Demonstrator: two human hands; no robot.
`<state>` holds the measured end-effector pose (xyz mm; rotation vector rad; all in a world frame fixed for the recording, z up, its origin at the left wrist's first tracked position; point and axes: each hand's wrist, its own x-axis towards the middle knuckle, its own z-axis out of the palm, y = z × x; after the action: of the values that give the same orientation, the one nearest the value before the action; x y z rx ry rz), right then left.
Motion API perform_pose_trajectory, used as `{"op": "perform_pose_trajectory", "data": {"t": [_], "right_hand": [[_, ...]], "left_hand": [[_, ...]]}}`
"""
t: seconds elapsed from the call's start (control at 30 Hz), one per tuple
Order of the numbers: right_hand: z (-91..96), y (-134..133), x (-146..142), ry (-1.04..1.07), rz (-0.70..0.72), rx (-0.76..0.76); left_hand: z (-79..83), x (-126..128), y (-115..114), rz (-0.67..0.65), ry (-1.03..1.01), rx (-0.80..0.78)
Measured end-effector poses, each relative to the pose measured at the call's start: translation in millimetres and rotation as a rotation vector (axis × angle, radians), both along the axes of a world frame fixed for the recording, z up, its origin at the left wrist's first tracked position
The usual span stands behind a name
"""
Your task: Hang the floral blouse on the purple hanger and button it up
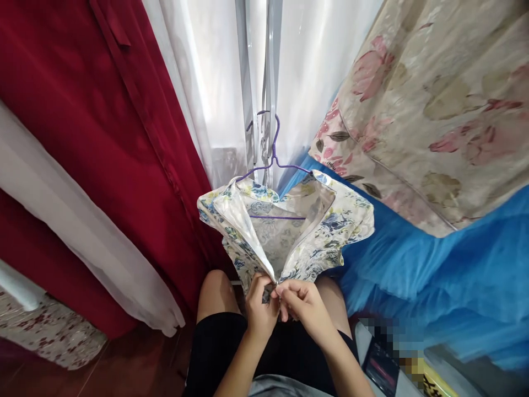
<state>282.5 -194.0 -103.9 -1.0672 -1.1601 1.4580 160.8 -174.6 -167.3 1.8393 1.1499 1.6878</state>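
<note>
A floral blouse [322, 231] in cream, blue and yellow hangs on a purple wire hanger [274, 149] in front of me. Its front is open down to the point where my hands meet. My left hand [260, 309] pinches the left front edge, fingers closed on the fabric. My right hand [303, 309] pinches the right front edge just beside it, fingers also closed. Both hands touch at the blouse's opening, above my knees. Whatever small thing sits between the fingertips is hidden.
A red curtain [103, 138] hangs at the left, white sheer curtains [215, 77] behind the hanger. Blue tulle [433, 275] and a floral pink-and-beige cover [446, 110] fill the right. Wooden floor [136, 369] shows at lower left.
</note>
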Motion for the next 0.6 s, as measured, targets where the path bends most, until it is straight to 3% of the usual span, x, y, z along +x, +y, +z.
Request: {"op": "perform_pose_trajectory", "data": {"t": [0.13, 0.33, 0.4, 0.5, 0.6], "right_hand": [[33.1, 23.6, 11.0, 0.026, -0.141, 0.052], [121.7, 97.4, 11.4, 0.101, -0.236, 0.322], [140.4, 110.5, 8.0, 0.127, -0.256, 0.371], [143.8, 110.5, 2.8, 0.126, -0.238, 0.393], [129.5, 99.1, 0.1, 0.102, -0.236, 0.413]], "left_hand": [[4.9, -2.7, 7.4, -0.106, 0.122, -0.041], [5.9, -11.2, 4.5, -0.170, 0.262, -0.191], [4.4, -13.9, 5.1, -0.160, 0.280, -0.207], [7.0, -18.4, 9.9, -0.185, 0.300, -0.227], [29.3, -21.5, 22.9, -0.187, 0.271, -0.143]]}}
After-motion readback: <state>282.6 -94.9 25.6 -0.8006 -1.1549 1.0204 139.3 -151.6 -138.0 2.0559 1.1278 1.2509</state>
